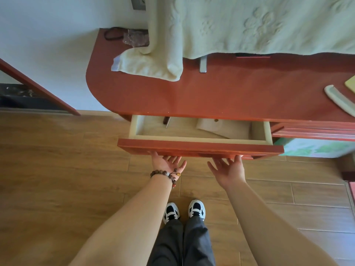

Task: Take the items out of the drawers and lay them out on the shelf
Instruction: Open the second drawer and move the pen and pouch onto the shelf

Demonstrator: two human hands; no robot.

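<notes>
Head view: fingertips of both hands go under the lower edge of the drawer front (199, 147), palms turned up. On the left hand (167, 164) the fingers are spread and reach beneath the front panel; their ends are hidden, so whether they hook the edge cannot be told. The right hand (227, 169) is likewise spread, thumb out to the side, fingers touching or just under the panel (contact not plainly visible). A beaded bracelet (165, 174) sits on the left wrist.

The drawer (258, 129) stands pulled partway out of the red-brown cabinet. Inside, a dark-handled slim object (166, 120) lies near the back left, and a pale flat item (209, 126) lies right of centre, partly under the top.

The shelf top (211, 93) carries a pale green towel (153, 64) draped from above, a dark cord loop (113, 34) and a reddish crumpled bag (135, 38) at the back left, and a pale curved object (338, 99) at the right edge.

Below: wooden floor (57, 169), dark trousers, black-and-white shoes (184, 211).
</notes>
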